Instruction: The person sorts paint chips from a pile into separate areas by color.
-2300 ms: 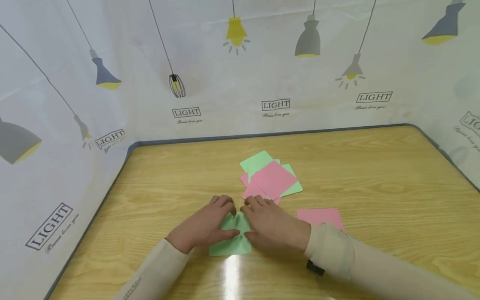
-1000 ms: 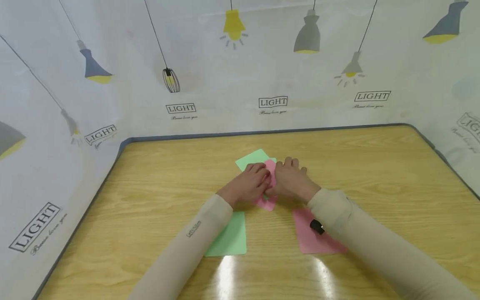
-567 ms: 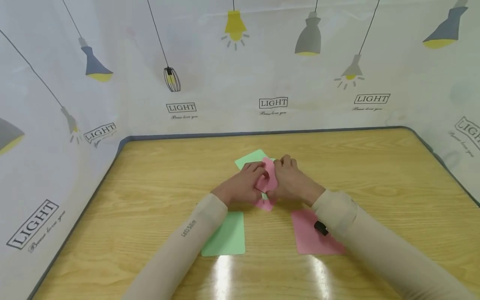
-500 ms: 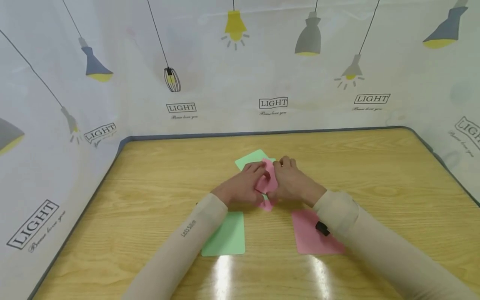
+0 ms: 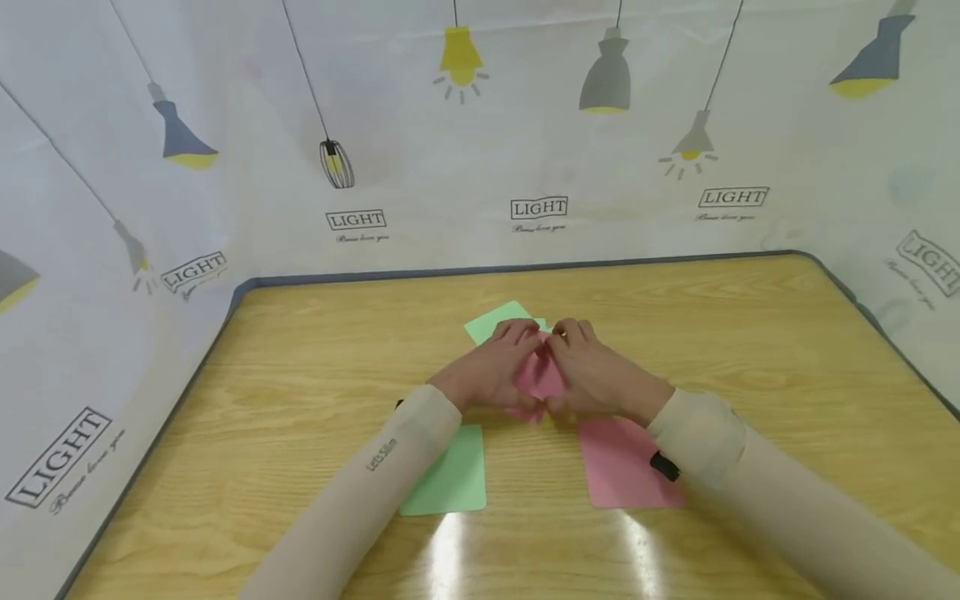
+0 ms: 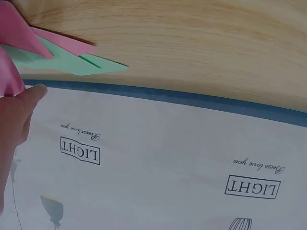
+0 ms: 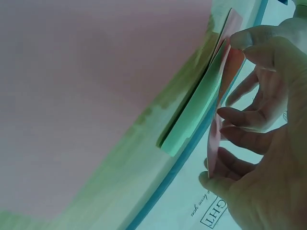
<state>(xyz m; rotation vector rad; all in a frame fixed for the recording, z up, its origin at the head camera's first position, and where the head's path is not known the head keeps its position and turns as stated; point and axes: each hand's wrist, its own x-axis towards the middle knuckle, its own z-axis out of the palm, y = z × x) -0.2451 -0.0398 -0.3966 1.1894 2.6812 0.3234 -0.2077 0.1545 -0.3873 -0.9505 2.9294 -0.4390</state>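
Between my two hands a pink square card (image 5: 543,379) is raised and bent above a small pile. My left hand (image 5: 487,367) grips its left side, and the fingers of my right hand (image 5: 600,372) pinch its right edge. Seen from the right wrist, the pink card (image 7: 214,143) stands edge-on between thumb and fingers, with the left hand behind it. The left wrist view shows the left hand (image 6: 17,115) at the pink card (image 6: 7,72). Under the hands lies the pile of overlapping cards, its green card (image 5: 495,321) showing at the back; the rest is mostly hidden.
A green square card (image 5: 453,479) lies flat beneath the left forearm. Beneath the right forearm lies a pink square card (image 5: 622,471). The wooden table (image 5: 315,358) is bordered at the back and sides by a white lamp-printed curtain (image 5: 420,150).
Both hands have moved from the near green card to the pile at the back and taken hold of a pink card. In the last half second that card has bent and tilted more between them.
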